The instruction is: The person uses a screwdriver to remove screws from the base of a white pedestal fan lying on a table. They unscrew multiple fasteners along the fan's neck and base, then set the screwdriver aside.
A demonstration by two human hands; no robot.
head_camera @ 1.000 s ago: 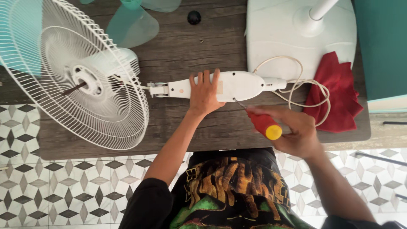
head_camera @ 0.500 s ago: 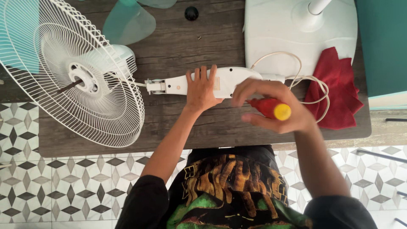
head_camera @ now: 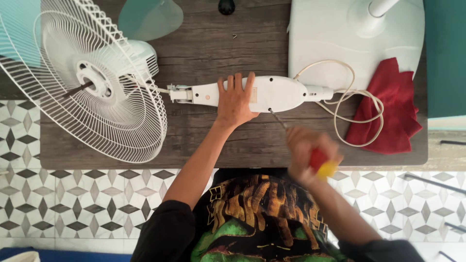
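Left hand [head_camera: 236, 101] lies flat, fingers spread, on the long white plastic fan-neck housing [head_camera: 272, 93] at table centre, right hand [head_camera: 307, 154] w/ fist clamped on the red-and-yellow-handled screwdriver [head_camera: 321, 162] at 4 o'clock, tip on housing's lower edge; angled shaft could prob. slip off the screw & gouge plastic.

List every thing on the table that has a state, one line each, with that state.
Left hand: flat, pressing on the white fan housing.
Right hand: blurred, gripping the screwdriver, tip at the housing.
Fan guard: lying tilted, shaft bare.
Fan blade: detached.
Cord: loosely looped.
Red cloth: crumpled.
Fan base: lying on the table.
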